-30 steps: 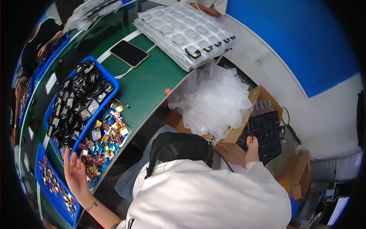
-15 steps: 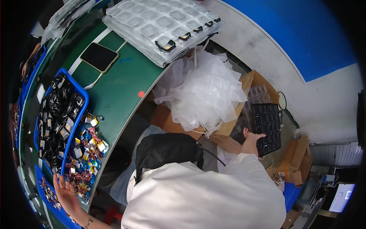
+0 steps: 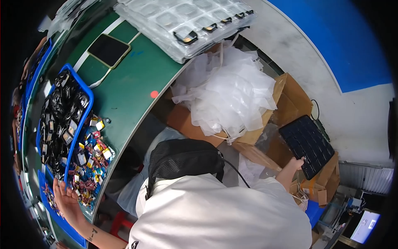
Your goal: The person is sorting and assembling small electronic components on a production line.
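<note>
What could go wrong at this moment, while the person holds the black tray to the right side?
1. The right hand grips the black tray by one edge only, over open cardboard boxes; it may tip or slip.
2. The left hand rests on the bin of small coloured parts, at the table edge; a push may spill parts.
3. The clear trays overhang the table above the plastic bags and might slide off.
</note>
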Tool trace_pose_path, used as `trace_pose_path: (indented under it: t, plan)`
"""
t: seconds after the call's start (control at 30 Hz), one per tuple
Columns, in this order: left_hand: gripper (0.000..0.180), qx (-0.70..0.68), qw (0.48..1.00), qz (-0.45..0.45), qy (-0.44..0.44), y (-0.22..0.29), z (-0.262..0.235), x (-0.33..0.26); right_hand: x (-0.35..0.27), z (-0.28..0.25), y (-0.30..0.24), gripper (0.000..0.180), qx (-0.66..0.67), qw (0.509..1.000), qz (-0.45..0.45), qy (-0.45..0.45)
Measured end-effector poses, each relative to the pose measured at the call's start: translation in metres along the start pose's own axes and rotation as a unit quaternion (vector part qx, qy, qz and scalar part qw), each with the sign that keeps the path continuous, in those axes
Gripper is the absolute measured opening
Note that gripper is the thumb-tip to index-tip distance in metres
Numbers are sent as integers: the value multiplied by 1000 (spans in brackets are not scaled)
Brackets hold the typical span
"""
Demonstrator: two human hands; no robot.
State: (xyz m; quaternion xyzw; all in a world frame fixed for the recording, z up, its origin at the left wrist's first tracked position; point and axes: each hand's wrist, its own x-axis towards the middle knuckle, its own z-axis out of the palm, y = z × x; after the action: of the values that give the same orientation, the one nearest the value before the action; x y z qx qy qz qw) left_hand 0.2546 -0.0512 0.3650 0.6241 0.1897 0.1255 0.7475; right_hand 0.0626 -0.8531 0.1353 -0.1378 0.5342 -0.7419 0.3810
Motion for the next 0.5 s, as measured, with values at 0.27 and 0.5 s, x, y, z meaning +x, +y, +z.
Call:
trace_pose_path:
  t: [0.27, 0.5]
  plan:
    - [35, 13, 998, 60, 15, -10, -5, -8, -12, -37, 84, 71, -540, 810, 126, -189]
    - [20, 171, 959, 173, 144, 0, 4, -36, -224, 91, 27, 30, -177, 858, -314, -366]
